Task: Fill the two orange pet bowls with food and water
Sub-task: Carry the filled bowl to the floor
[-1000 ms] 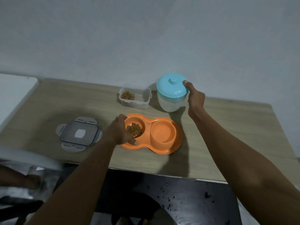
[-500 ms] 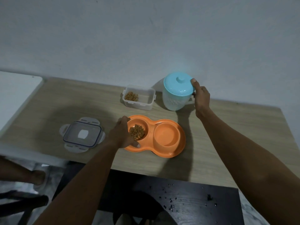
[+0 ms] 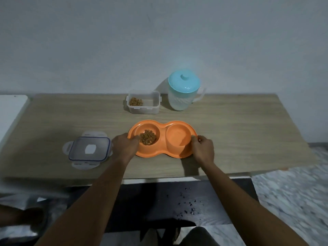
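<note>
The orange double pet bowl (image 3: 163,125) lies on the wooden table (image 3: 230,132). Its left well holds brown kibble (image 3: 148,137); whether the right well (image 3: 178,137) holds water I cannot tell. My left hand (image 3: 125,148) grips the bowl's left rim, thumb over the edge beside the kibble. My right hand (image 3: 204,148) pinches the right rim. Behind the bowl stands a clear water jug (image 3: 183,93) with a blue lid, untouched, its handle to the right. Left of it sits an open clear food container (image 3: 143,102) with a little kibble in one corner.
The container's lid (image 3: 88,150) lies flat on the table left of my left hand. A white surface (image 3: 10,110) adjoins the table's left end. Below the table's near edge is a dark surface (image 3: 177,201) with scattered specks. A wall rises right behind the table.
My right hand has let go of the jug's handle and come down to the bowl's right rim. The jug stands on the table. My left hand keeps its hold on the left rim.
</note>
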A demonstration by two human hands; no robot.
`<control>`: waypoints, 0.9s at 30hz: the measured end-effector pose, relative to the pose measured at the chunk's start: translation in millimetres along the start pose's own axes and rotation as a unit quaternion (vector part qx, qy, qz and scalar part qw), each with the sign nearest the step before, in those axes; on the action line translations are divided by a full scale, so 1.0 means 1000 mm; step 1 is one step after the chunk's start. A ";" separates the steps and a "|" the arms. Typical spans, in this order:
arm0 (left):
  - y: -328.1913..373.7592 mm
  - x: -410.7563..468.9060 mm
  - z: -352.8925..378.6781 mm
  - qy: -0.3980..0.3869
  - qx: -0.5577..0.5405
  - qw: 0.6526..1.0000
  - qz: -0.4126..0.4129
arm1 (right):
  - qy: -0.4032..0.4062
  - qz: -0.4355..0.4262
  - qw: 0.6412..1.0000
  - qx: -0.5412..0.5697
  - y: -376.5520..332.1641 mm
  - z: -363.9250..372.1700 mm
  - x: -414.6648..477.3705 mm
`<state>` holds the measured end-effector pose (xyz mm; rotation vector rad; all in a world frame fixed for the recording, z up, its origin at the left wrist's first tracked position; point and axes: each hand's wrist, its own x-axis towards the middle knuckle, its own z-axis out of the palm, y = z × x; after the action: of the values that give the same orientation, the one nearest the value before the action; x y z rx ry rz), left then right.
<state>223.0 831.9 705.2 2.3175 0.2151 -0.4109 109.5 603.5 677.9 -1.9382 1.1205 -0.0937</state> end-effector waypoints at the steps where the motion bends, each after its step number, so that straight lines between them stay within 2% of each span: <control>1: 0.001 -0.001 -0.001 -0.001 -0.013 1.000 -0.001 | -0.003 0.005 1.000 0.014 -0.003 -0.002 -0.003; 8: 0.011 -0.015 -0.002 0.019 -0.070 0.997 0.006 | -0.011 0.027 0.993 0.112 0.003 -0.026 -0.007; 13: 0.039 -0.068 0.019 0.047 -0.078 0.996 0.022 | -0.011 0.009 0.985 0.173 0.033 -0.083 -0.012; 19: 0.111 -0.164 0.088 0.060 -0.113 0.991 0.030 | -0.025 -0.004 0.977 0.210 0.095 -0.202 0.000; 27: 0.220 -0.284 0.247 -0.016 -0.157 0.985 0.072 | 0.037 -0.014 0.973 0.229 0.208 -0.413 0.045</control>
<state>-38.0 492.5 788.8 1.9993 0.0873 -0.3164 -189.4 259.7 770.2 -1.5459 1.0126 -0.4070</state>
